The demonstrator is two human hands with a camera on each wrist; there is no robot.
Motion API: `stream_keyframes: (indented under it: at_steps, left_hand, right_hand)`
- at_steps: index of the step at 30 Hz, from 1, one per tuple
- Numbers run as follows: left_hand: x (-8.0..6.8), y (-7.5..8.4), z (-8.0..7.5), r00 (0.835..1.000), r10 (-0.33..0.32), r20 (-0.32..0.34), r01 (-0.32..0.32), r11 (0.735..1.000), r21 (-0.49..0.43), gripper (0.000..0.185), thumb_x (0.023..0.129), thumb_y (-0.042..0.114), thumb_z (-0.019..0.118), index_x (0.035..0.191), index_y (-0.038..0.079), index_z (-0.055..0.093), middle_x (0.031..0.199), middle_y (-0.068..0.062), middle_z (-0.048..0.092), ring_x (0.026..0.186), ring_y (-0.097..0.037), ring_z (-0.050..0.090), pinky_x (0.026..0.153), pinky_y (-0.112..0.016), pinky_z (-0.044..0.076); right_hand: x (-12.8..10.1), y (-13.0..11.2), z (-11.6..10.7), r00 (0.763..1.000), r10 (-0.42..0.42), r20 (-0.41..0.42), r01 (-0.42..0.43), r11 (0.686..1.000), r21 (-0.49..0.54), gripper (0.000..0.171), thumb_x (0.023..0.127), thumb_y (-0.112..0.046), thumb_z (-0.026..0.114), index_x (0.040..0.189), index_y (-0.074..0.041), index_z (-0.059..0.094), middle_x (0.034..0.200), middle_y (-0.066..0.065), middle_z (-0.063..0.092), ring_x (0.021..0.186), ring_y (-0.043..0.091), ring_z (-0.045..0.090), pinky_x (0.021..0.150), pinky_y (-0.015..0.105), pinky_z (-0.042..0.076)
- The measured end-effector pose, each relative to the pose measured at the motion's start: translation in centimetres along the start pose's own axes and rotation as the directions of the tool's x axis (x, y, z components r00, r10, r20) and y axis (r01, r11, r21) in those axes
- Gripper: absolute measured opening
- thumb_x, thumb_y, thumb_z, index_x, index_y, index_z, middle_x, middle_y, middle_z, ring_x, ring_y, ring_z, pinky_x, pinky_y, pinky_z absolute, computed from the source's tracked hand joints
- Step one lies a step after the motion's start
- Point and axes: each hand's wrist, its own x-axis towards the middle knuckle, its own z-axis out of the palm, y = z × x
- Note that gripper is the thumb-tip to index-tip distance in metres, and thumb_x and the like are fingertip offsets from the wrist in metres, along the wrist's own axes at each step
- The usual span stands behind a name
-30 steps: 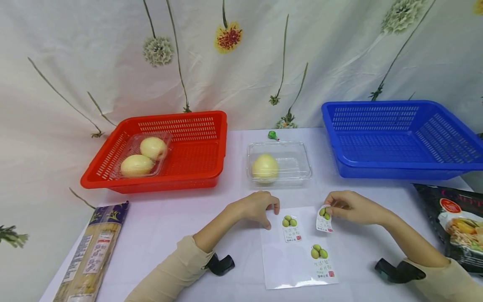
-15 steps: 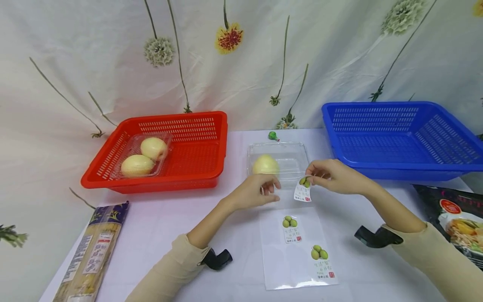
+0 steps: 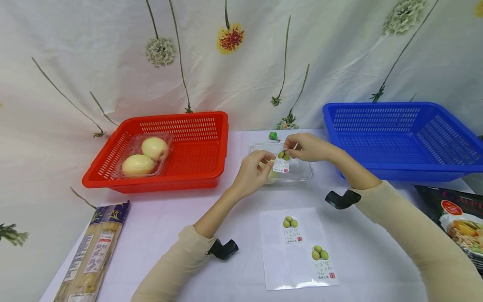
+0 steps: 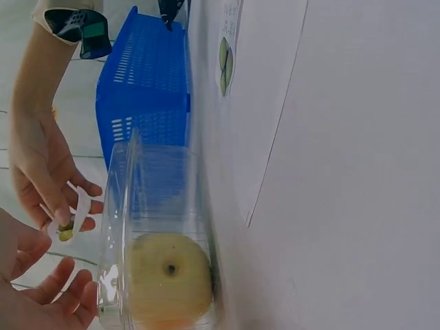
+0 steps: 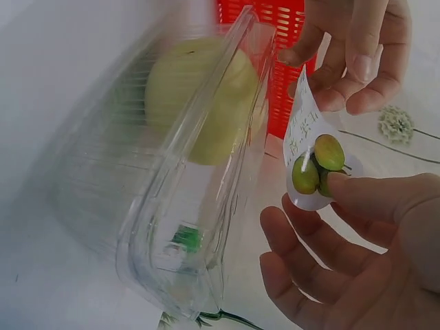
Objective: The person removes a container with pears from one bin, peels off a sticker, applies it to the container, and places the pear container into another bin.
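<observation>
My right hand (image 3: 310,147) pinches a white sticker (image 3: 281,165) with green fruit printed on it, holding it by the fruit end; the right wrist view shows the sticker (image 5: 309,155) curling. Close by, my left hand (image 3: 253,170) is at the sticker's other side, thumb and fingers apart with nothing between them. Beneath both hands is a clear plastic box (image 3: 302,170) with its lid over it. Inside lies one pale yellow pear (image 4: 170,278), mostly covered by the left hand and sticker in the head view.
A backing sheet (image 3: 286,268) with two more stickers lies in front. The red basket (image 3: 196,182) at left holds a clear box with two pears. At right are a blue basket (image 3: 396,170) and a black food packet (image 3: 460,222). Noodles (image 3: 92,256) lie left; a small green object (image 3: 273,136) sits behind.
The right hand has carried the sticker away from the backing sheet, leftward and up over the clear box. My left hand has moved forward from the sheet's edge to beside the sticker.
</observation>
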Motion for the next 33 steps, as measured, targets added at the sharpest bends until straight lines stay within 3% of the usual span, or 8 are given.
stream_keyframes:
  at_steps: [7, 11, 16, 24, 27, 33]
  left_hand:
    - [0.4, -0.4, 0.3, 0.998, -0.017, 0.06, 0.01, 0.992, 0.124, 0.018, 0.088, 0.005, 0.059, 0.103, 0.0, 0.068, 0.103, -0.014, 0.066, 0.1, -0.028, 0.058, 0.09, -0.041, 0.045]
    - [0.5, -0.5, 0.7, 0.994, -0.006, 0.106, -0.018, 0.975, 0.22, 0.022, 0.086, 0.011, 0.062, 0.106, 0.003, 0.069, 0.106, -0.015, 0.062, 0.103, -0.029, 0.055, 0.092, -0.043, 0.042]
    - [0.4, -0.3, 1.2, 0.985, -0.002, 0.173, -0.063, 0.925, 0.374, 0.026, 0.087, 0.019, 0.064, 0.112, 0.011, 0.069, 0.112, -0.016, 0.058, 0.106, -0.029, 0.05, 0.092, -0.046, 0.039]
    - [-0.1, 0.0, 1.9, 0.964, -0.004, 0.266, -0.154, 0.808, 0.569, 0.035, 0.091, 0.037, 0.059, 0.118, 0.016, 0.067, 0.121, -0.015, 0.053, 0.113, -0.028, 0.043, 0.097, -0.046, 0.032]
    - [-0.3, 0.1, 2.1, 0.966, 0.012, 0.26, -0.17, 0.786, 0.594, 0.035, 0.091, 0.038, 0.06, 0.118, 0.016, 0.067, 0.12, -0.013, 0.052, 0.11, -0.027, 0.042, 0.094, -0.043, 0.033]
    - [-0.5, 0.1, 2.1, 0.965, 0.023, 0.26, -0.182, 0.772, 0.609, 0.036, 0.091, 0.038, 0.06, 0.12, 0.017, 0.066, 0.12, -0.01, 0.054, 0.111, -0.025, 0.043, 0.091, -0.04, 0.035]
  right_hand:
    - [1.6, 0.5, -0.2, 1.0, 0.018, 0.015, -0.017, 0.996, -0.084, 0.005, 0.09, 0.001, 0.054, 0.09, 0.004, 0.058, 0.089, 0.017, 0.063, 0.078, 0.028, 0.062, 0.071, 0.038, 0.052]
    - [2.1, 0.8, -0.3, 0.998, 0.037, 0.04, -0.033, 0.994, -0.106, 0.005, 0.09, -0.001, 0.054, 0.09, 0.003, 0.058, 0.088, 0.016, 0.063, 0.077, 0.026, 0.059, 0.07, 0.038, 0.051]
    - [2.5, 1.1, -0.1, 0.997, 0.043, 0.06, -0.035, 0.99, -0.134, 0.006, 0.091, -0.002, 0.054, 0.09, 0.002, 0.059, 0.088, 0.015, 0.064, 0.079, 0.026, 0.06, 0.072, 0.039, 0.05]
    - [2.9, 0.9, 0.3, 0.995, 0.067, 0.075, -0.057, 0.991, -0.123, 0.007, 0.091, -0.003, 0.054, 0.089, 0.002, 0.059, 0.088, 0.015, 0.064, 0.083, 0.028, 0.06, 0.076, 0.041, 0.049]
    - [3.0, 0.9, 0.4, 0.995, 0.077, 0.07, -0.068, 0.99, -0.126, 0.007, 0.092, -0.004, 0.055, 0.09, 0.002, 0.059, 0.088, 0.016, 0.064, 0.081, 0.028, 0.06, 0.073, 0.04, 0.049]
    - [3.1, 1.1, 0.7, 0.991, 0.115, 0.068, -0.106, 0.987, -0.121, 0.012, 0.091, -0.006, 0.057, 0.097, 0.003, 0.059, 0.092, 0.018, 0.065, 0.084, 0.029, 0.062, 0.073, 0.039, 0.051]
